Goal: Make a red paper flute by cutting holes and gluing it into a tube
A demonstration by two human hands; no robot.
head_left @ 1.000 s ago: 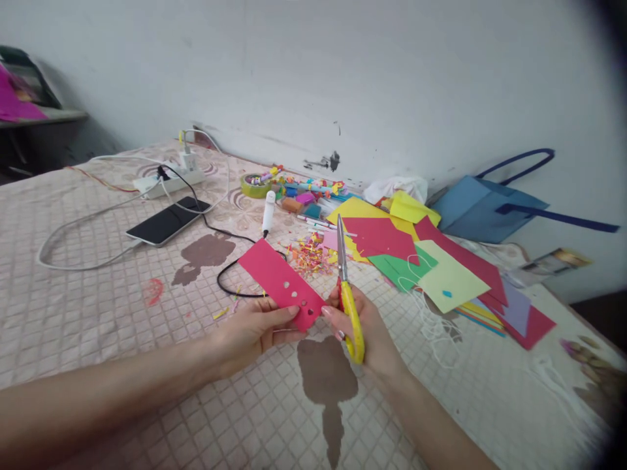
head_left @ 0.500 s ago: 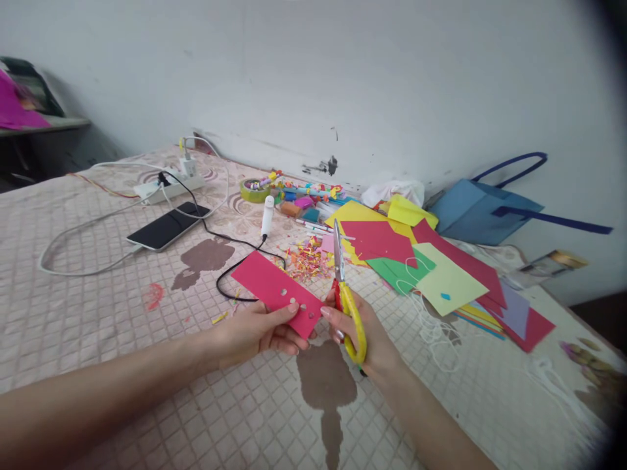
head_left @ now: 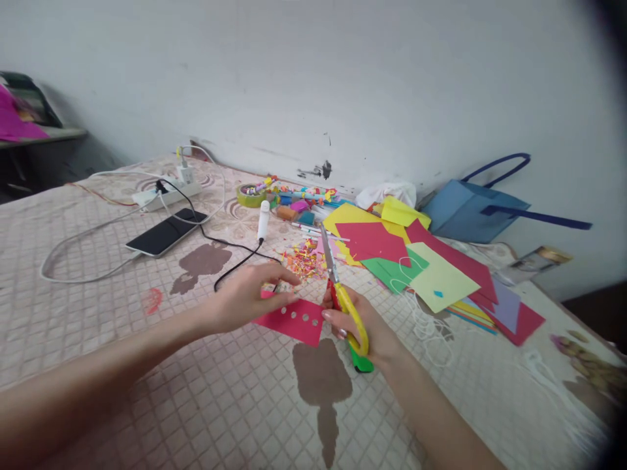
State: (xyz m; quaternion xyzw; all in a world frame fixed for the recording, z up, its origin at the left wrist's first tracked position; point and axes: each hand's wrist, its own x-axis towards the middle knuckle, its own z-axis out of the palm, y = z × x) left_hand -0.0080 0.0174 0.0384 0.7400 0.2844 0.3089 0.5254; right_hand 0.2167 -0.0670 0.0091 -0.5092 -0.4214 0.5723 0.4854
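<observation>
My left hand (head_left: pixel 245 297) pinches the far edge of a pink paper strip (head_left: pixel 296 320) with several punched holes; the strip lies low, nearly flat, over the patterned table cover. My right hand (head_left: pixel 360 326) grips yellow-handled scissors (head_left: pixel 343 297), blades closed and pointing away toward the wall, and its fingertips touch the strip's right end. A green piece shows under the scissor handle.
Coloured paper sheets (head_left: pixel 416 261) spread to the right, with a blue bag (head_left: pixel 473 205) behind. Paper scraps (head_left: pixel 304 256), a white glue stick (head_left: pixel 263 219) on a black cable, a tape roll (head_left: pixel 249 194), a phone (head_left: pixel 165 232) and a power strip (head_left: pixel 166 189) lie beyond. White string (head_left: pixel 431 326) is at right.
My left hand turned over and shifted its grip from under the strip to its top edge. The strip swung down from pointing away to lying flat. The scissors tilted slightly left.
</observation>
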